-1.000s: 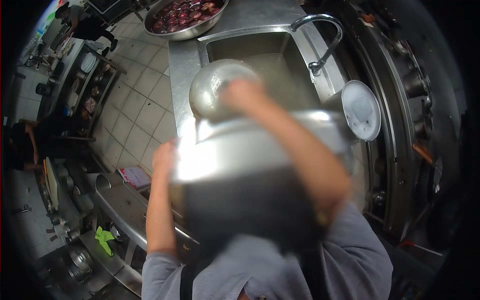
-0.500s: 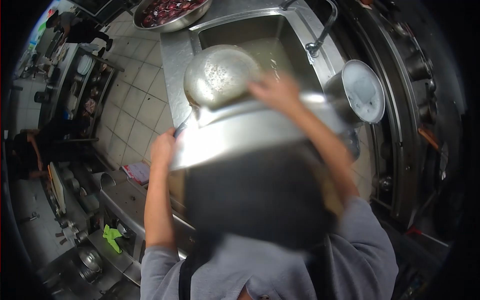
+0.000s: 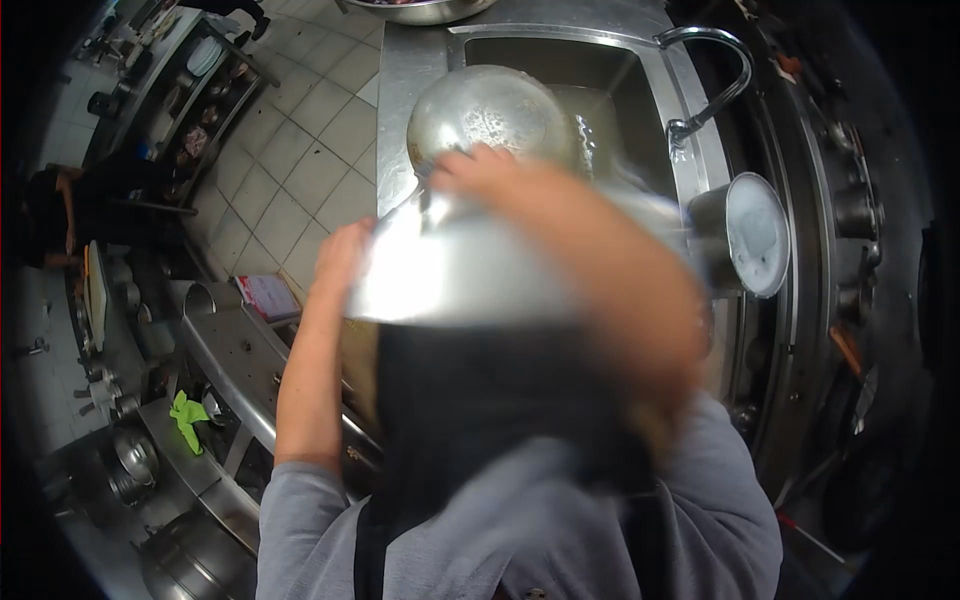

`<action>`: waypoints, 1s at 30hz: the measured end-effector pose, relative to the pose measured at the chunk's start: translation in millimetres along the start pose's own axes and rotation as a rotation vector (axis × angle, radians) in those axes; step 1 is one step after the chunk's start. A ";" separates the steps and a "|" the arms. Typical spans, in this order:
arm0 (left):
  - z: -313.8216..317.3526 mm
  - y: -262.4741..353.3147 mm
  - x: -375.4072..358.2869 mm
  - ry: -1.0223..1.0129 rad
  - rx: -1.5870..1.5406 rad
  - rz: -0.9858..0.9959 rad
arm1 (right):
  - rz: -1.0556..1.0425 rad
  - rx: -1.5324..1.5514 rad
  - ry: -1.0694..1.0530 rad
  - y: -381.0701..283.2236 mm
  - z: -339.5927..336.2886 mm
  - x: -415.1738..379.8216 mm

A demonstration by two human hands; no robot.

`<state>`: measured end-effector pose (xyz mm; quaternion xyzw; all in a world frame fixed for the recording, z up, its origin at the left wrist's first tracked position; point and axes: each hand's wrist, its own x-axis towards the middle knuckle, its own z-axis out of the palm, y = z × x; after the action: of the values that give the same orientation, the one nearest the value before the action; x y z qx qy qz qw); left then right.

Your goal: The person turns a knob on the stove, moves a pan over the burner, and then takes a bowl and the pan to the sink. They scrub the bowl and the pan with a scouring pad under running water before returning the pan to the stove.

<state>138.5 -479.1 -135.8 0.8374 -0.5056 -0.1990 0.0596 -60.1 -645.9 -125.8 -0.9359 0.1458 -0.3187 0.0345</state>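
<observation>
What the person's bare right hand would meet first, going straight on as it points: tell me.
The right hand would likely meet the round, dull-silver metal pan first, near its rim, where it seems in contact; blur leaves depth unsure. Beyond lies the grey steel counter.

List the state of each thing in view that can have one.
Round metal pan: domed side up
Sink: holding cloudy water
Faucet: no stream visible
Metal pot: holding whitish contents
Green cloth: crumpled
Left hand: curled, grip unclear
Right hand: at the pan, blurred
</observation>
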 end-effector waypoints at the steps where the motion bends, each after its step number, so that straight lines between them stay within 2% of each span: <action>1: -3.4 3.2 0.9 0.007 -0.007 -0.007 | -0.043 -0.005 -0.030 -0.2 9.0 14.3; 4: 0.4 -6.5 4.5 -0.052 -0.008 -0.052 | 0.045 -0.020 0.002 -8.4 -28.5 -21.4; 5: 22.2 -27.5 10.4 0.033 -0.011 0.026 | 0.018 -0.028 0.002 -10.2 -50.9 -23.7; 6: 33.0 -40.4 15.6 0.130 -0.010 0.091 | 0.076 0.018 -0.009 -11.4 -76.7 -19.0; 7: 20.8 -32.2 10.7 0.140 -0.010 0.077 | 0.158 0.073 -0.022 -15.4 -87.2 -17.1; 9: -8.5 6.2 -2.6 -0.035 0.033 0.002 | 0.068 0.012 -0.055 -10.1 -28.9 6.4; 10: -2.2 -2.0 3.2 -0.080 0.033 -0.013 | -0.006 -0.002 -0.029 -13.1 -14.9 26.4; 13: 9.6 -19.1 10.2 -0.031 0.008 0.035 | 0.008 -0.080 -0.085 -15.3 0.9 49.2; 16: 7.2 -18.9 4.9 -0.008 -0.071 0.078 | 0.129 -0.132 -0.081 -17.6 -39.5 -10.2; 17: 3.6 -17.0 8.9 0.012 -0.081 0.070 | 0.106 -0.135 -0.077 -13.2 -38.3 -1.1; 19: 1.3 -13.7 4.3 -0.090 -0.015 0.016 | 0.129 -0.087 -0.086 -14.9 -35.0 0.9; 20: 0.1 -9.4 3.5 -0.101 -0.003 0.024 | 0.068 -0.037 -0.002 -14.3 -19.1 18.2; 22: -3.0 -0.7 2.1 -0.068 0.071 -0.023 | 0.076 -0.120 -0.129 -1.2 16.5 71.0; 25: -10.2 6.9 -0.7 -0.040 0.060 -0.022 | 0.154 -0.148 -0.096 -4.1 19.5 84.4; 27: 1.2 -5.1 6.3 -0.056 0.018 -0.031 | 0.020 -0.162 -0.101 -15.6 6.1 36.3; 29: 7.1 -11.0 11.7 -0.068 -0.024 -0.039 | 0.108 -0.118 -0.008 -19.0 -29.3 -10.1; 30: 8.8 -12.0 11.2 -0.058 -0.008 -0.033 | 0.478 0.077 -0.116 -14.2 -73.8 -6.5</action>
<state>149.5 -482.2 -150.6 0.8392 -0.4924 -0.2263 0.0449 -106.2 -628.4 -68.7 -0.8895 0.3486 -0.2527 0.1529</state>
